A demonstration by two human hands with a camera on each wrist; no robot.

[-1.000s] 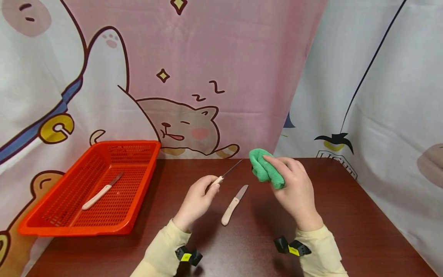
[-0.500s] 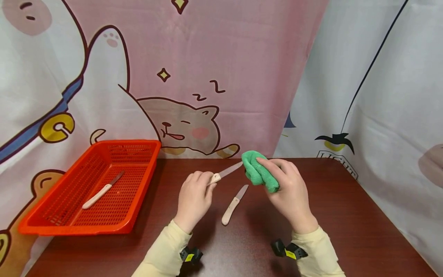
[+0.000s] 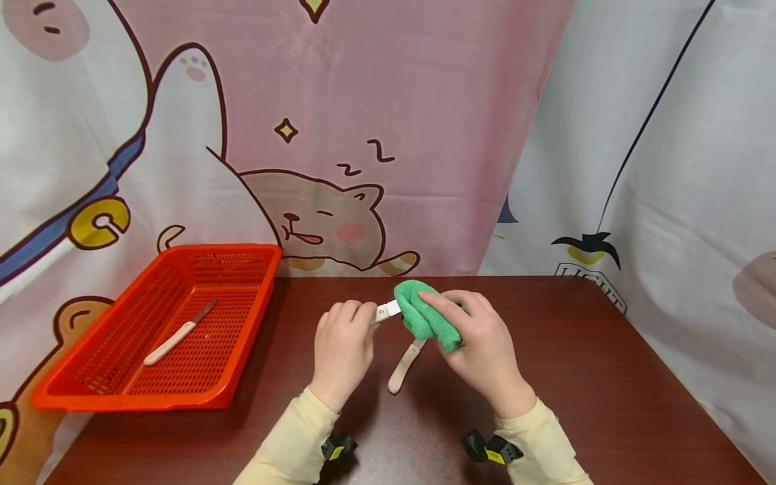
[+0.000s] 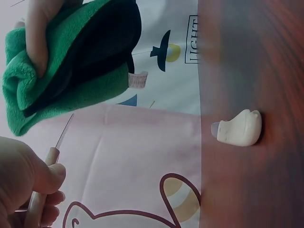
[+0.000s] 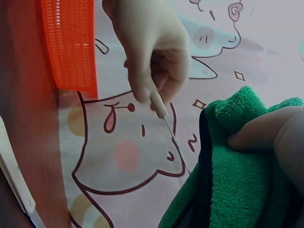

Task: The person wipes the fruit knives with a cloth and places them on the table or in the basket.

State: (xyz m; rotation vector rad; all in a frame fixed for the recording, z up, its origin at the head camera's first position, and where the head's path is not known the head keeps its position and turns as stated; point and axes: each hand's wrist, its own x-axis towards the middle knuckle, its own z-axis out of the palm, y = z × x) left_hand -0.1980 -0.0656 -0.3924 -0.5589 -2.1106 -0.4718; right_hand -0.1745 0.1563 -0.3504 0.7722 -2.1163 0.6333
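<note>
Looks like the step is wiping a knife. The left hand is gripping the knife by its pale handle, blade pointing to two o'clock and running up to the green cloth; most of the blade is hiding there, and I can't tell if they're touching. At three o'clock of it the right hand is pinching the bunched cloth in its fingers. Next move probably calls for wrapping the blade from its blunt side, fingers off the edge. Both hands are hovering over the desk, left pointing just past twelve o'clock, right near eleven. A second knife is lying on the desk at four o'clock of the left hand; a third knife is resting in the red basket, at nine o'clock.
</note>
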